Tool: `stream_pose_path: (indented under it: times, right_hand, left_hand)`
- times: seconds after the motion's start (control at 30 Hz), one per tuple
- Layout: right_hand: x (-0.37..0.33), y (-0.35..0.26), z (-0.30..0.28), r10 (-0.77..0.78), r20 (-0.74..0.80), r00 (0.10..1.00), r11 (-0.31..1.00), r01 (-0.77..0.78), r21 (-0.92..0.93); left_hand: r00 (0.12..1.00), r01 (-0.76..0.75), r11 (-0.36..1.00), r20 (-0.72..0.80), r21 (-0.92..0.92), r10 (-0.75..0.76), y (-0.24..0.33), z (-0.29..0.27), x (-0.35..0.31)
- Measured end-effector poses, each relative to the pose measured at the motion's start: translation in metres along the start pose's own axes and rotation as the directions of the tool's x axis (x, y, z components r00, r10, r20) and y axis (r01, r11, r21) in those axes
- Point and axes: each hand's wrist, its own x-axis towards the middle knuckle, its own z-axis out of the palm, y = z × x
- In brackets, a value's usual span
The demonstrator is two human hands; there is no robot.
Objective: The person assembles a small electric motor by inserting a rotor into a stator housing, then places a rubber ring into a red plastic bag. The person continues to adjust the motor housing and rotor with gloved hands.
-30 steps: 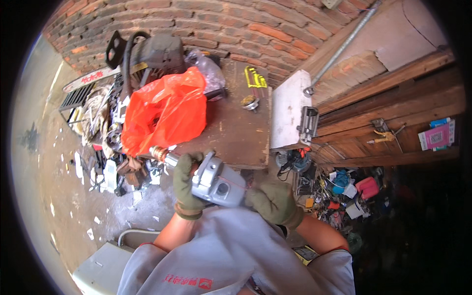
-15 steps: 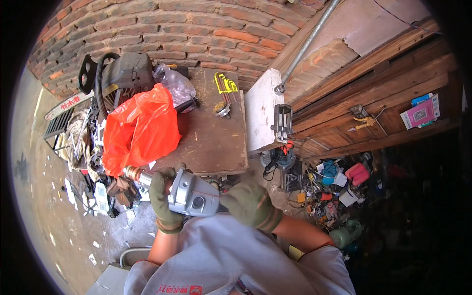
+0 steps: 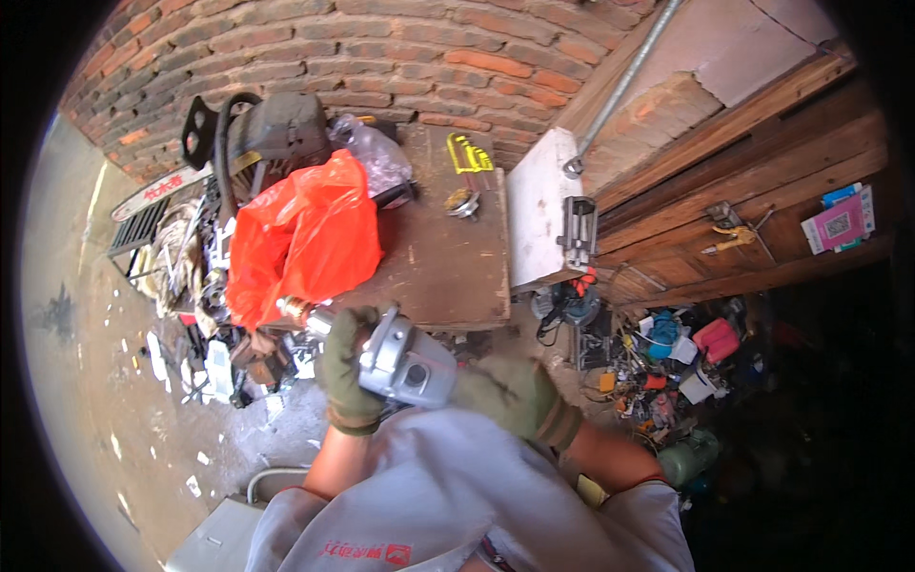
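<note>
A grey metal power-tool gear housing [image 3: 419,367] is held in front of my chest, above the near edge of the wooden table. My left hand [image 3: 348,367], in a green knit glove, is closed round the narrower part at its left. A copper-and-silver shaft end [image 3: 300,310] sticks out beyond that glove, beside an orange-red plastic bag [image 3: 310,234]. My right hand [image 3: 510,393], in a matching glove, is at the right end of the housing. Its fingers are blurred and partly hidden, so their grip is unclear.
The brown table [image 3: 443,262] also bears a chainsaw [image 3: 276,129], a yellow hex key set [image 3: 469,153] and a small round wire brush [image 3: 462,202]. A white board with a clamp [image 3: 579,234] stands at its right. Parts and scraps [image 3: 658,381] litter the floor.
The whole scene has shifted rightward in the picture as the view turned. Both hands stay at the gear housing, which looks slightly turned. The right hand is blurred in both frames.
</note>
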Motion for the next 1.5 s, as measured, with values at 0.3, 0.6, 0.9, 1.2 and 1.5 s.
stream_pose_path:
  times: [0.3, 0.6, 0.9, 1.2, 1.5]
  right_hand:
    - [0.011, -0.030, 0.006, -0.124, 0.072, 0.990, 0.815, 0.143, -0.561]
    - [0.030, -0.038, -0.033, -0.037, -0.179, 0.983, 0.981, 0.070, 0.181]
    - [0.042, -0.050, 0.001, -0.040, -0.203, 0.978, 0.986, 0.071, 0.148]
    - [0.050, -0.045, 0.013, -0.180, -0.199, 0.963, 0.983, 0.181, -0.014]
    - [0.052, -0.050, 0.013, -0.480, -0.114, 0.870, 0.817, 0.395, -0.420]
  left_hand:
    - [0.936, 0.249, 0.939, -0.191, -0.237, -0.297, -0.009, -0.005, -0.001]
    - [0.787, 0.607, 0.378, 0.462, -0.699, -0.409, -0.009, -0.014, -0.001]
    - [0.740, 0.652, 0.453, 0.381, -0.608, -0.554, -0.022, -0.013, -0.001]
    - [0.777, 0.599, 0.521, 0.287, -0.608, -0.560, -0.016, -0.009, -0.003]
    - [0.797, 0.569, 0.563, 0.236, -0.599, -0.556, -0.010, -0.002, -0.008]
